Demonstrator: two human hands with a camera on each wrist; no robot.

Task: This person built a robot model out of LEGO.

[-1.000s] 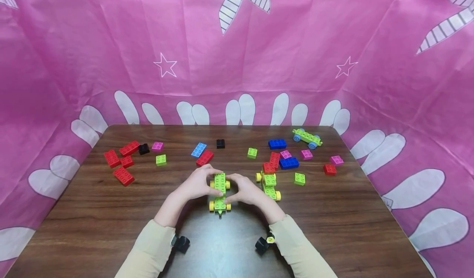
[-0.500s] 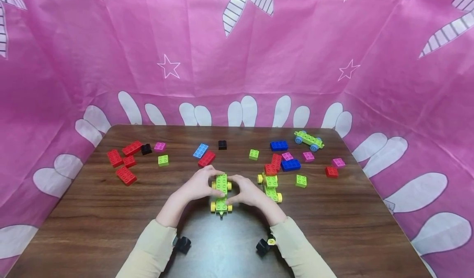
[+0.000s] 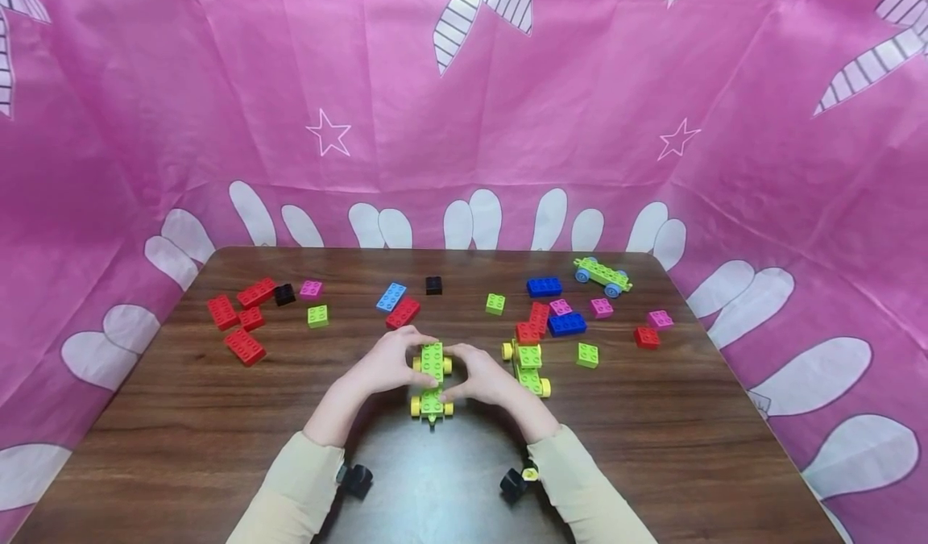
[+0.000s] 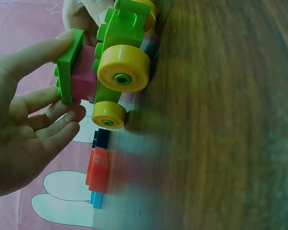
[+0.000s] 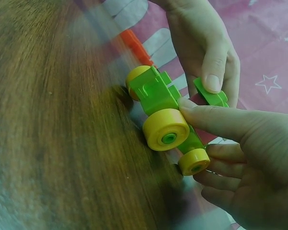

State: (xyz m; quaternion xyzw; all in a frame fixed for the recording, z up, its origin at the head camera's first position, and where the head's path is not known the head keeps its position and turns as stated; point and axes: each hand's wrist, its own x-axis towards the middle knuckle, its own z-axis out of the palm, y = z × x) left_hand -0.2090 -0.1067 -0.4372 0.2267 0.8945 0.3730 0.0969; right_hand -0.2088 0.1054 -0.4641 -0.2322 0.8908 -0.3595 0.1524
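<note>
A green toy car base [image 3: 432, 407] with yellow wheels stands on the table, between both hands. On it sits a pink brick [image 4: 84, 74], topped by a green brick [image 4: 68, 67]. My left hand [image 3: 387, 362] pinches that green brick between thumb and fingers, from the left. From the right, my right hand [image 3: 480, 373] grips the car base; its thumb lies beside a front yellow wheel [image 5: 166, 129] and its fingers are near a farther wheel [image 5: 194, 162]. In the head view the green brick hides the pink one.
Right of the hands stands another yellow-wheeled car [image 3: 531, 379], with red bricks [image 3: 528, 333] at its far end. A blue-wheeled car base [image 3: 602, 275] is at the back right. Loose bricks lie around, including red ones [image 3: 245, 346] at left and a dark blue one [image 3: 567, 324].
</note>
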